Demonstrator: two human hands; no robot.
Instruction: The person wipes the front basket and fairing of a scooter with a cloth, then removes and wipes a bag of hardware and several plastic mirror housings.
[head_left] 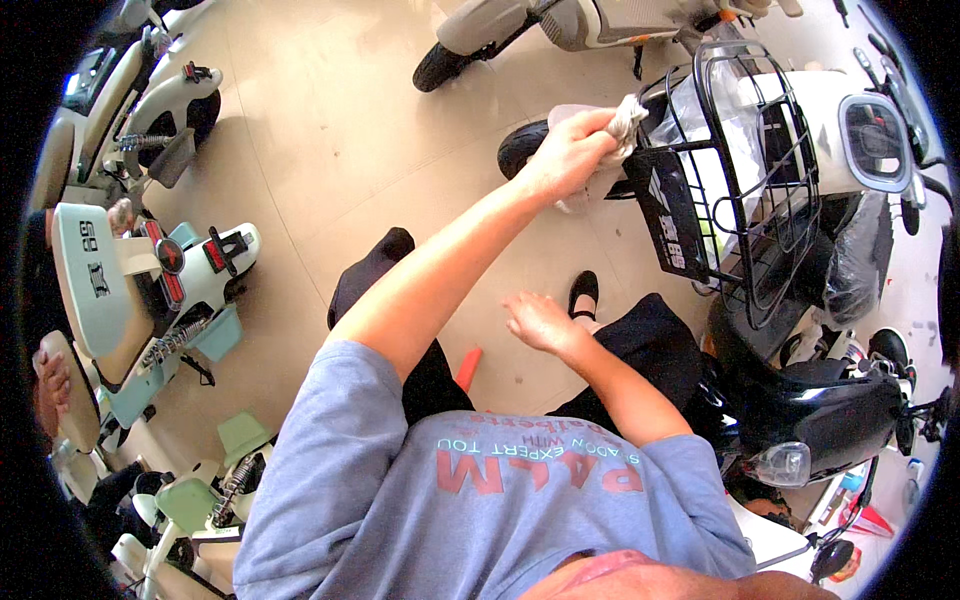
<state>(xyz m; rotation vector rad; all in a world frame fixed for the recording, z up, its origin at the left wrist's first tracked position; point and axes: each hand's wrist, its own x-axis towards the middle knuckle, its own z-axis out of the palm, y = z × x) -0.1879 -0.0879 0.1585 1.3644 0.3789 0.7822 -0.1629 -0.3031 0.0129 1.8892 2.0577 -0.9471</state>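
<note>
Whitish cloth (628, 124), gripped in the left hand (574, 150), points lengthwise forward.

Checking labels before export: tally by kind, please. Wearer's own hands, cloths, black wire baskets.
Wearer's own hands: 2 (left hand, right hand)
Whitish cloth, bunched in the left hand: 1
Black wire basket: 1
Total: 4
</note>
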